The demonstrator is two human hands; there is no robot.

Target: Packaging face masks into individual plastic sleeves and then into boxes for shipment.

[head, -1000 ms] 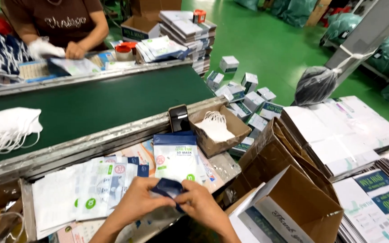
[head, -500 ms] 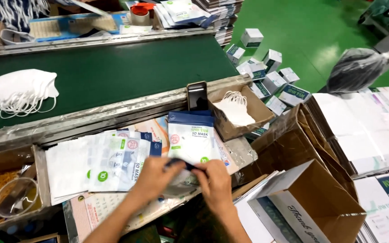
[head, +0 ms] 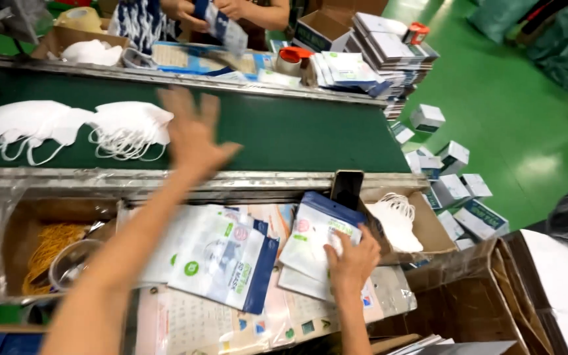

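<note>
At the far left of the frame a clear plastic bag (head: 8, 250) sits in a cardboard tray, with a tangle of yellow bands (head: 47, 253) and a clear cup (head: 73, 263) beside it. Above them, in the upper left, two piles of white masks (head: 73, 128) lie on the green belt (head: 284, 131).

My left hand (head: 192, 138) is raised over the belt, just right of the masks, palm forward. Its fingers (head: 165, 102) are spread wide and hold nothing; they touch nothing that I can see.

Below my left forearm, in the lower middle of the frame, flat white pouches with blue edges (head: 225, 263) lie fanned out on the surface (head: 396, 296), overlapping one another.

Further right, my right hand (head: 350, 263) rests on another stack of pouches (head: 310, 240), the top one white with a dark blue top edge. The fingers lie flat, pressing down on it, not curled around it.

Just behind that stack a dark phone (head: 348, 189) stands upright against the metal rail (head: 165, 177). Right of it an open cardboard box (head: 428, 230) holds more white masks (head: 396, 220).

At the top of the frame another person's hands (head: 231, 8) hold a pouch across the belt. At the right, small white and green boxes (head: 455, 190) lie scattered on the green floor (head: 514, 118).
</note>
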